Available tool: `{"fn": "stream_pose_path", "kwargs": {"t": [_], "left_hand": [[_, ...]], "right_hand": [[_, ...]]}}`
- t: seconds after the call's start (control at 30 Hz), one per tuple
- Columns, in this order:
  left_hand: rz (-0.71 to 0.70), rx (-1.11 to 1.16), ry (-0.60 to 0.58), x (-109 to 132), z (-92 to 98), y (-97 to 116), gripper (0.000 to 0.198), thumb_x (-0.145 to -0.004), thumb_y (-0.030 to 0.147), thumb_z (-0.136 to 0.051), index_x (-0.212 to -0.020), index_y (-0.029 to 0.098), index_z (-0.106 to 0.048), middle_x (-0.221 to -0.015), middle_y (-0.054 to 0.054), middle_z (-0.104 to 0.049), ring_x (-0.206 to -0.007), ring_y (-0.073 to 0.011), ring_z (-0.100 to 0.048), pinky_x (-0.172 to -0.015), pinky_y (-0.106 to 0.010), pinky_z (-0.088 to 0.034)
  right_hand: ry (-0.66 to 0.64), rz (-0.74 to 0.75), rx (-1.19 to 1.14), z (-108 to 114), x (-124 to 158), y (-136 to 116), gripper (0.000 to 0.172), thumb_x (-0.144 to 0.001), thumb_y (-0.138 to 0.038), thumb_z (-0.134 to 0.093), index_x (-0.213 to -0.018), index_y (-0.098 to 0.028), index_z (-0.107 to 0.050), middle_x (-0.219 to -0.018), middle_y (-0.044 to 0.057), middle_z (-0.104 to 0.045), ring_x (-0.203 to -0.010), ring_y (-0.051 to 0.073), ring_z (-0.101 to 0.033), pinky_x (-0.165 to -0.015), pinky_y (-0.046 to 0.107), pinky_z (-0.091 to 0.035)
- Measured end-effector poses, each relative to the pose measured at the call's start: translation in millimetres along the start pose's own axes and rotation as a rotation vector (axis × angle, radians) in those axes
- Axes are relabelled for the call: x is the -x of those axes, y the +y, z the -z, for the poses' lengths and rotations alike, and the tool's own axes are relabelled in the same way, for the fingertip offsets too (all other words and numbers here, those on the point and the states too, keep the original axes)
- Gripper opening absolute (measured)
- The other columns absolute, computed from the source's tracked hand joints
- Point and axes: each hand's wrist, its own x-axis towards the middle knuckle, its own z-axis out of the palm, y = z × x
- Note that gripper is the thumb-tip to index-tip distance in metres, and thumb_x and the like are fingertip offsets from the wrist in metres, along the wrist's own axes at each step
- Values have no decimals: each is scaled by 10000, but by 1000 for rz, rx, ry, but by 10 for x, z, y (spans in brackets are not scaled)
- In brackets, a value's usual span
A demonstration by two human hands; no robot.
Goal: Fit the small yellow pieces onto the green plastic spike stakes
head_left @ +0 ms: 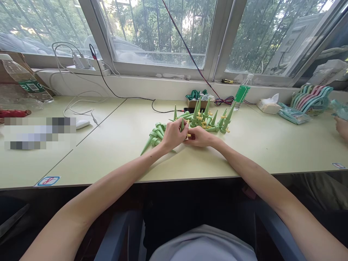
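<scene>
At the middle of the table, my left hand (174,135) is closed round a green plastic watering spike (182,124), its tip pointing up between the fingers. My right hand (200,137) meets it from the right, fingers pinched near a small yellow valve (189,135) and a dark red piece. The fingers hide most of what the right hand grips. Several loose green cones (148,144) lie left of my hands. Behind and to the right, several green spikes (226,122) with yellow valves stand or lie in a cluster.
A small cardboard box (192,104) with green foil-like wrapping sits behind the cluster. Farther right are a green-labelled bottle (242,92), a tissue box (268,105) and stacked pastel hangers (310,98). Cables (116,95) run along the back. Another person's hand (342,127) shows at the right edge.
</scene>
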Motion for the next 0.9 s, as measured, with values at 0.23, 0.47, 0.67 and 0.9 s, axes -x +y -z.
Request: {"fn": "stream_pose_path", "kwargs": {"t": [0.23, 0.47, 0.67, 0.9], "left_hand": [[-2, -16, 3, -1, 0, 6, 181, -887, 278, -550, -725, 199, -560, -538, 44, -500, -475, -105, -430, -578, -267, -392], [-9, -22, 4, -4, 7, 9, 191, -887, 282, -551, -718, 194, -559, -531, 48, -473, -478, -102, -396, -581, -268, -384], [-16, -30, -19, -4, 8, -8, 170, -876, 260, -559, -721, 191, -570, -554, 32, -545, -496, -108, -440, -600, -268, -400], [-27, -24, -59, -9, 15, -11, 189, -884, 251, -566, -706, 189, -566, -578, 9, -598, -514, -121, -486, -617, -275, -413]], "right_hand": [[2, 3, 3, -12, -3, -5, 217, -798, -339, -639, -702, -169, -543, -588, -31, -530, -545, 86, -400, -560, 241, -321], [23, 9, 21, -33, -11, -15, 209, -802, -336, -631, -714, -168, -542, -573, -42, -492, -540, 81, -378, -559, 241, -305], [7, 19, 65, -45, -23, 10, 180, -804, -310, -623, -729, -166, -546, -581, -44, -471, -540, 82, -367, -558, 241, -297], [19, 5, 81, -44, -24, -1, 174, -796, -291, -619, -704, -171, -533, -580, -35, -499, -546, 90, -387, -570, 246, -301]]}}
